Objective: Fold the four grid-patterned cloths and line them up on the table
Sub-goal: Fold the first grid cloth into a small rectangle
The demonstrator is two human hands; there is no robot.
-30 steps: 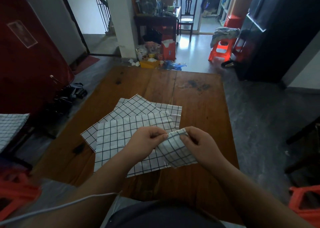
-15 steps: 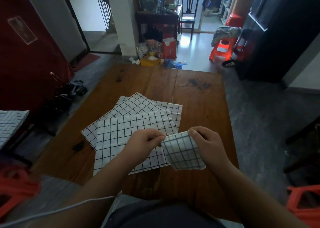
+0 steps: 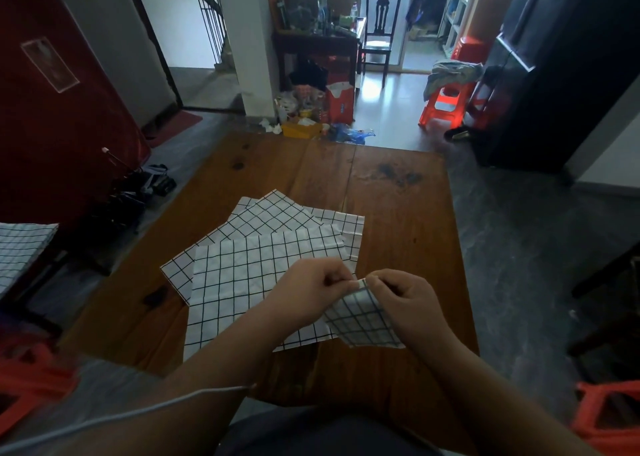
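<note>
Fingers (image 3: 337, 280) of left hand (image 3: 311, 286) and right hand (image 3: 401, 296) pinched the folded cloth (image 3: 363, 320) by its top edge above the tabletop (image 3: 398, 213), apparently aligning corners; three unfolded cloths (image 3: 249, 275) lay fanned just behind

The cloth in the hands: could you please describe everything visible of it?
The cloth is thin white fabric with a dark grid, folded small. The left hand and right hand pinch its top edge, so it hangs tilted over the near right part of the table. In view, its left edge overlaps the flat cloths.
</note>
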